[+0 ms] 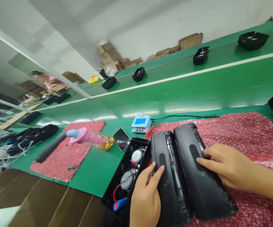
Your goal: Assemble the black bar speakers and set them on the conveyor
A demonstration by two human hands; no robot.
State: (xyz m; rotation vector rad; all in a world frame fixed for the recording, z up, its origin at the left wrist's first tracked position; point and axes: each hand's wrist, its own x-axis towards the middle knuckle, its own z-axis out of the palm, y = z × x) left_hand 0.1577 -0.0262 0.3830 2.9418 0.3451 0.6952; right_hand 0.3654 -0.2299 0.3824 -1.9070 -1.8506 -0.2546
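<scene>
- Centrally, two long black casings are shown side by side on red bubble wrap over the green bench: the left casing and the right casing.
- By the left hand, the left casing is touched; two fingertips are set slightly apart, one of them on its oval panel, near a small blue spot.
- By the right hand, the right casing is touched; two fingertips are held apart, one at the oval panel and one near the edge. The remaining fingers of both hands are partly hidden, so whether either casing is clamped cannot be told.
- Done, as far as is shown: both casings are fitted with panels, and their long outer faces are in place. Their contents cannot be seen.
- Left undone, it is judged: slots are exposed along the casings' sides, and the open housing, just beside the left casing, is uncovered. Within it, round drivers, a red wire and a blue cylinder are exposed.
- Overall, a partway stage is suggested; more black housings are seen open beyond the bench.
</scene>
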